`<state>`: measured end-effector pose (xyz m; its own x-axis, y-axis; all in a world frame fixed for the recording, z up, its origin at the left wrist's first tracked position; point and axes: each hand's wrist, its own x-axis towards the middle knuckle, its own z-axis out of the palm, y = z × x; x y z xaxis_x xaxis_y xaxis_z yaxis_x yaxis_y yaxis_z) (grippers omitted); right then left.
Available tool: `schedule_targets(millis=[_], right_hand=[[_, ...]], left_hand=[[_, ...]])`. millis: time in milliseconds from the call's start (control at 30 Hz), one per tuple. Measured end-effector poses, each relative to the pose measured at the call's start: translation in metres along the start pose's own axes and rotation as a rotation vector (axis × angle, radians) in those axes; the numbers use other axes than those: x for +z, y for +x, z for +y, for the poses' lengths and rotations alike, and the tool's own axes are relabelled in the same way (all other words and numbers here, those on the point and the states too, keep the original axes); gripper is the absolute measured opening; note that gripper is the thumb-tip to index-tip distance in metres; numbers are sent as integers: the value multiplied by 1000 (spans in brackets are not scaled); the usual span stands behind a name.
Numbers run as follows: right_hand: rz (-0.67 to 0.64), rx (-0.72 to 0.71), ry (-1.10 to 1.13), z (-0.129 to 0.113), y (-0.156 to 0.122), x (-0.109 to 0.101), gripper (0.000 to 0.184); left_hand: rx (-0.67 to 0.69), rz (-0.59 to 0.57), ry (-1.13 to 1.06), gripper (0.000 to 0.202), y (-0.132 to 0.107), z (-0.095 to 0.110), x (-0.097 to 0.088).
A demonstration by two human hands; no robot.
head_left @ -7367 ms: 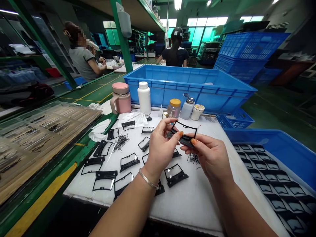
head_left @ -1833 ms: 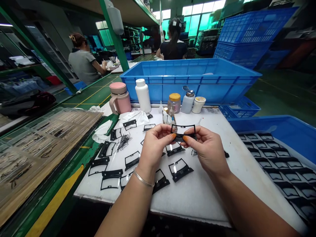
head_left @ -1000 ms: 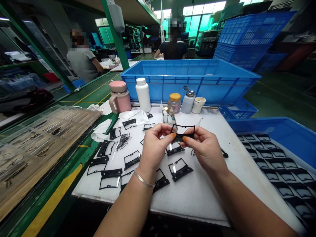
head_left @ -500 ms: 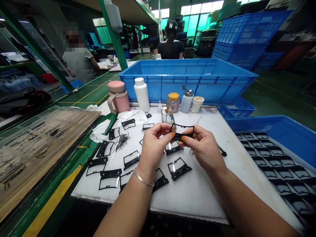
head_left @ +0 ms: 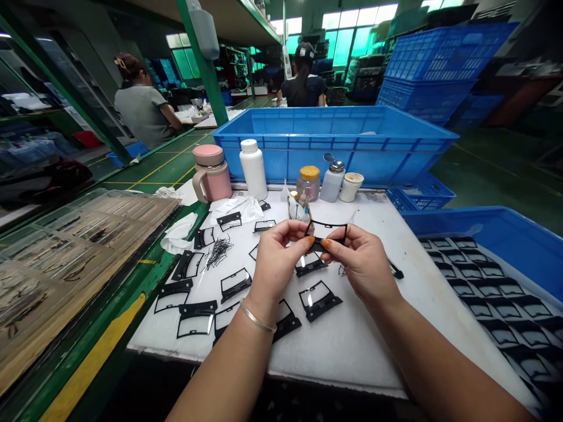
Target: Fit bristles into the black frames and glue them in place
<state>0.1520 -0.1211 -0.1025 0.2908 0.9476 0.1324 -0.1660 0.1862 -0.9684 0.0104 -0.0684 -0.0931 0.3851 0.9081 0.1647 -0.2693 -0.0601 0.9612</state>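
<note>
Between my two hands, raised over the white work board (head_left: 338, 357), is a black frame with a clear window (head_left: 328, 224). My left hand (head_left: 279, 258) pinches its left side, and my right hand (head_left: 358, 258) pinches its right side. Both thumbs press on the frame's wide lower bar, close together. Several like frames lie on the board, among them one (head_left: 319, 300) just below my hands and another (head_left: 235, 284) left of them. A small heap of thin black strips (head_left: 219, 252) lies farther left.
Behind the board stands a big blue bin (head_left: 334, 143). A pink mug (head_left: 212, 173), a white bottle (head_left: 254, 170), a yellow-lidded jar (head_left: 309, 183) and a pump bottle (head_left: 333, 180) line the back edge. At right, a blue crate (head_left: 519, 228) holds rows of frames. Two people sit beyond.
My thumbs have shifted slightly along the lower bar of the frame. Both hands keep their hold, and the things on the board stay where they were.
</note>
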Motion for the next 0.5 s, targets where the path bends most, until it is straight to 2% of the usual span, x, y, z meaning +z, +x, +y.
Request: schedule_targets(millis=[233, 500], right_hand=[[33, 7, -2, 0, -1, 1, 25], [-72, 117, 116, -2, 2, -4, 24]], left_hand=[[-29, -2, -17, 18, 0, 1, 1], [-66, 54, -91, 20, 3, 0, -3]])
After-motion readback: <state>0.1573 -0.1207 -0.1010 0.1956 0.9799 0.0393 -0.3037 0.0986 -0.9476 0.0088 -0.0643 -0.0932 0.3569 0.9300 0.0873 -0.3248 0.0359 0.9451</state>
